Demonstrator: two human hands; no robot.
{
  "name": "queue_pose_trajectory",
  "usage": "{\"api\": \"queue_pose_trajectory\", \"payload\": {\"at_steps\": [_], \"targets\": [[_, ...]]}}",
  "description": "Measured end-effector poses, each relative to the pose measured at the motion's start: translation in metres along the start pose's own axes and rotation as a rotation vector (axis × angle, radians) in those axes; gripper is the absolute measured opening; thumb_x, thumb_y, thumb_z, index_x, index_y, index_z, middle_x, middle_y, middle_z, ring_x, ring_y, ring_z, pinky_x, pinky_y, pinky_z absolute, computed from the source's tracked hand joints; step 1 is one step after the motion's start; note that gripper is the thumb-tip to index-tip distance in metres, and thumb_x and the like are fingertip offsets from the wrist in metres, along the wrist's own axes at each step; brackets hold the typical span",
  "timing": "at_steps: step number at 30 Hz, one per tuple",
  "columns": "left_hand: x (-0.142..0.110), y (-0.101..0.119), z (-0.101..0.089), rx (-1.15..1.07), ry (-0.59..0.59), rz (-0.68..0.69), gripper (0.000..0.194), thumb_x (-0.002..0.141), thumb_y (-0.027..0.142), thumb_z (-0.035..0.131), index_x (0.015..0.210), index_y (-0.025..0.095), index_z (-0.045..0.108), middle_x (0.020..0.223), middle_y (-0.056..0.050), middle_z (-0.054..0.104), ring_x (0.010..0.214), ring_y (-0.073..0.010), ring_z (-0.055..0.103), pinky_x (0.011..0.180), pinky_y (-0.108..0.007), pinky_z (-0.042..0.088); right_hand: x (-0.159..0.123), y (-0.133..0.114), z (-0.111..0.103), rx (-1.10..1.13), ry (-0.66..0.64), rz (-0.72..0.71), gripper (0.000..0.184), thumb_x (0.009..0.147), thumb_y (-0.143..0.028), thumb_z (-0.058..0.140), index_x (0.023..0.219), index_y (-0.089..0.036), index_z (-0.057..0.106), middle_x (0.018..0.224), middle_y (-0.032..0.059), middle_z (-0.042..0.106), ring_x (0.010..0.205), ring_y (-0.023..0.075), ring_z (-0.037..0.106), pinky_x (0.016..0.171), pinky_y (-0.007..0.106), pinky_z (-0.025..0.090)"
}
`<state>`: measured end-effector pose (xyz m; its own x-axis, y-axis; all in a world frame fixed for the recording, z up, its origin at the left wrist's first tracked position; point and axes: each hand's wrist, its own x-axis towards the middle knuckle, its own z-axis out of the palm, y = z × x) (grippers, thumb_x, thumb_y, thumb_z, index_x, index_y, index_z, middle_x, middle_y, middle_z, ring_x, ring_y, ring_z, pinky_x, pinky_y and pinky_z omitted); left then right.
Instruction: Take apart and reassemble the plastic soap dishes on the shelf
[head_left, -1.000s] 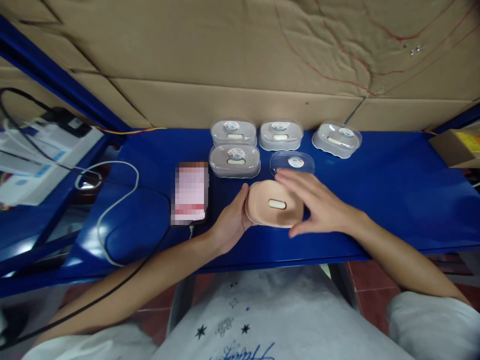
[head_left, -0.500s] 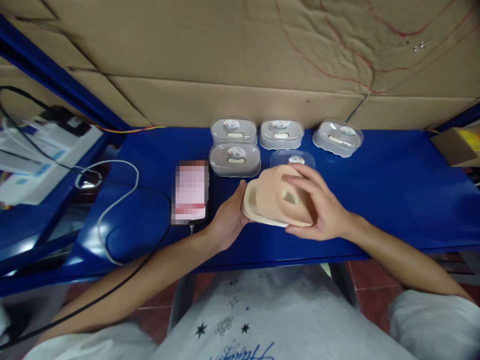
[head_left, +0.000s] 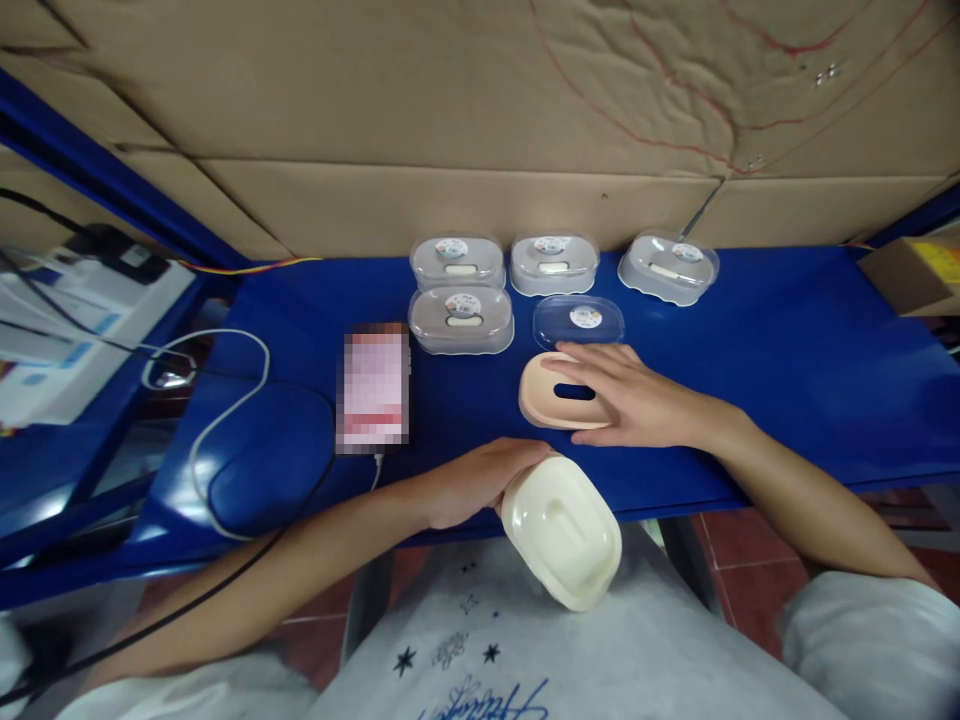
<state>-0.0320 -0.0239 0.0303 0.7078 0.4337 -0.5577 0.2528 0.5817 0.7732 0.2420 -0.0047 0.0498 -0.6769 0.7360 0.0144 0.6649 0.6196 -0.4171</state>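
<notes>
My left hand [head_left: 491, 480] grips a glossy cream oval dish [head_left: 562, 530] by its far left rim, tilted in front of my shirt, beyond the table's front edge. On the blue table, a peach oval cover [head_left: 534, 392] with a dark slot through its top sits under my right hand [head_left: 637, 395]. The fingers of that hand lie over its right part, with the thumb at the near side. Just behind the cover lies a clear plastic lid [head_left: 559, 318] with a round sticker.
Several grey oval boxes [head_left: 461, 330] with clear lids stand along the back of the table [head_left: 757, 400]. A phone [head_left: 373, 390] on a white cable lies left of them. Cables and a white box [head_left: 97, 310] are at the far left, a cardboard box [head_left: 911, 275] at the right.
The peach cover and cream dish, held together before, are now apart. My right hand has brought the cover down onto the table; my left hand has drawn the dish toward my body.
</notes>
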Motion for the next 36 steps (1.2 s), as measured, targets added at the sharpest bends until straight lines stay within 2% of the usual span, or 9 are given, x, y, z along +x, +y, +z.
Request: {"api": "queue_pose_trajectory", "payload": {"at_steps": [6,11,19,22,26,29,32,34,36], "targets": [[0.002,-0.001,-0.004,0.009,0.015,0.032,0.038,0.096,0.055,0.062,0.094,0.023,0.083,0.083,-0.005,0.076,0.072,-0.0199,0.064,0.061,-0.026,0.044,-0.003,0.000,-0.002,-0.092,0.021,0.021,0.092,0.092,-0.050,0.079,0.168,-0.031,0.031,0.179,0.0175,0.025,0.164,0.0424,0.026,0.124,0.071,0.030],[0.004,0.004,-0.007,0.052,0.150,0.175,0.038,0.098,0.054,0.062,0.091,0.022,0.081,0.079,-0.004,0.074,0.071,-0.0197,0.062,0.064,-0.028,0.045,-0.009,-0.001,-0.014,-0.100,0.034,0.015,0.090,0.094,-0.043,0.078,0.169,-0.030,0.031,0.179,0.0178,0.022,0.164,0.0431,0.023,0.125,0.071,0.028],[-0.001,0.010,-0.008,0.400,0.271,0.396,0.031,0.103,0.049,0.062,0.122,0.026,0.071,0.101,-0.004,0.076,0.080,-0.0190,0.066,0.069,-0.029,0.048,-0.009,0.001,-0.008,-0.080,0.018,-0.016,0.062,0.104,-0.031,0.062,0.163,-0.030,0.042,0.176,0.0135,0.033,0.163,0.0369,0.031,0.124,0.065,0.033],[-0.001,0.008,-0.008,0.668,0.368,0.515,0.025,0.095,0.040,0.074,0.116,0.027,0.073,0.111,-0.006,0.076,0.095,-0.0241,0.070,0.080,-0.033,0.052,-0.011,0.003,-0.008,-0.069,0.021,-0.018,0.065,0.104,-0.032,0.062,0.165,-0.031,0.039,0.177,0.0130,0.032,0.163,0.0362,0.030,0.124,0.065,0.033],[0.003,0.004,-0.011,1.031,0.511,0.590,0.007,0.097,0.026,0.066,0.099,0.025,0.072,0.108,-0.007,0.075,0.105,-0.0274,0.069,0.086,-0.037,0.051,-0.012,-0.001,-0.013,-0.058,0.021,-0.025,0.073,0.101,-0.032,0.067,0.167,-0.032,0.036,0.178,0.0122,0.030,0.163,0.0373,0.030,0.125,0.066,0.032],[0.003,0.002,-0.012,1.104,0.510,0.591,0.011,0.094,0.018,0.061,0.099,0.026,0.067,0.105,-0.006,0.074,0.102,-0.0254,0.068,0.082,-0.036,0.051,-0.010,-0.013,-0.014,-0.059,0.096,-0.093,0.063,0.103,-0.033,0.066,0.162,-0.031,0.045,0.170,0.0119,0.044,0.157,0.0351,0.040,0.123,0.061,0.036],[0.000,0.005,-0.012,1.020,0.511,0.697,0.023,0.087,0.011,0.058,0.105,0.025,0.061,0.111,-0.006,0.068,0.105,-0.0245,0.066,0.086,-0.037,0.052,-0.010,-0.036,-0.003,-0.064,0.167,-0.248,0.049,0.103,-0.045,0.066,0.147,-0.025,0.061,0.142,0.0125,0.068,0.137,0.0305,0.059,0.115,0.053,0.045],[-0.003,0.009,-0.014,0.905,0.509,0.804,0.026,0.086,0.009,0.056,0.107,0.024,0.057,0.113,-0.007,0.064,0.106,-0.0236,0.063,0.088,-0.036,0.051,-0.011,-0.054,0.010,-0.079,0.128,-0.378,0.053,0.100,-0.058,0.067,0.140,-0.022,0.066,0.133,0.0119,0.072,0.129,0.0295,0.063,0.113,0.050,0.047],[-0.004,0.013,-0.016,0.786,0.533,0.881,0.025,0.090,0.008,0.054,0.109,0.024,0.057,0.115,-0.007,0.062,0.107,-0.0222,0.061,0.087,-0.035,0.050,-0.013,-0.068,0.026,-0.134,0.044,-0.476,0.060,0.097,-0.064,0.068,0.140,-0.022,0.065,0.142,0.0110,0.069,0.135,0.0301,0.059,0.117,0.051,0.045]]}}
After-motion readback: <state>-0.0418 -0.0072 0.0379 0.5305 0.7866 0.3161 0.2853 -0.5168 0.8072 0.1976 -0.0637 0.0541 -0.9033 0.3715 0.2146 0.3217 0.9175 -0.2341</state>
